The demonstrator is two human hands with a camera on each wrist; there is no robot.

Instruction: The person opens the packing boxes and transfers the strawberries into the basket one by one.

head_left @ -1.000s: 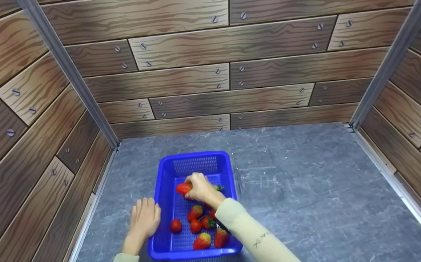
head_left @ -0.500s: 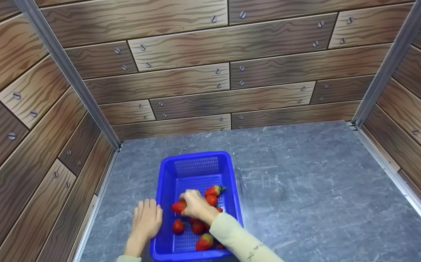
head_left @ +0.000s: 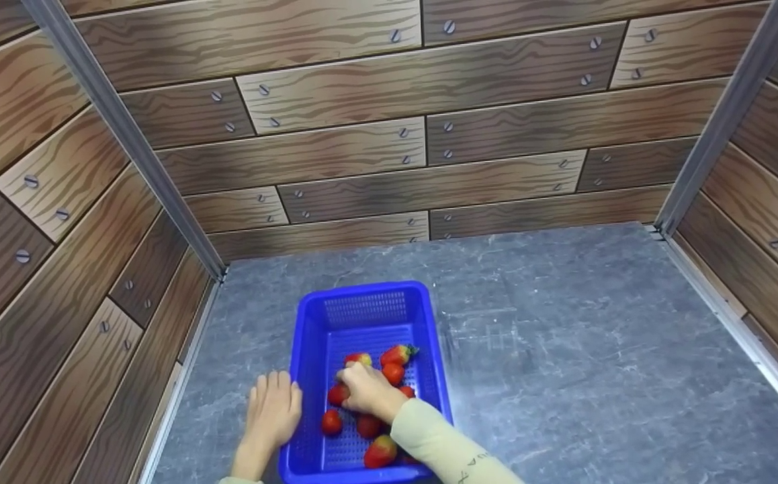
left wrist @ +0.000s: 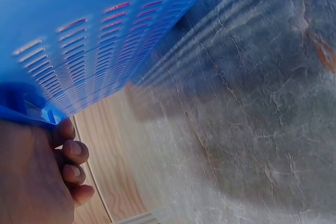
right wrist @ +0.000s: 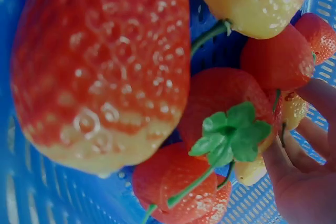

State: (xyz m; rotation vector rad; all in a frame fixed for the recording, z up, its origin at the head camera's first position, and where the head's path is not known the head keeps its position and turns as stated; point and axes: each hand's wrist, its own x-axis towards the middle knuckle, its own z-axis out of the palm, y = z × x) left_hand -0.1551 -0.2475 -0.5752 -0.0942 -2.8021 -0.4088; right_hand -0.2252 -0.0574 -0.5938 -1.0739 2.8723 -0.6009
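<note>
My right hand reaches into a blue plastic basket, its fingers around a red strawberry low among the other fruit. In the right wrist view the thumb and fingers of the right hand spread beside red fruit, while a large strawberry fills the near left. My left hand rests outside the basket, fingers extended along its left rim. The left wrist view shows that hand against the basket's edge, fingertips under the rim. Fruit beneath the right forearm is partly hidden.
Several strawberries, one with a green leafy top, lie in the basket. A small round red fruit sits near its left wall. The basket stands on a grey marbled tabletop, enclosed by wood-patterned panels and metal posts.
My right hand has brought the strawberry from the basket's middle toward me and lower, uncovering fruit behind it. The left hand stays at the rim.
</note>
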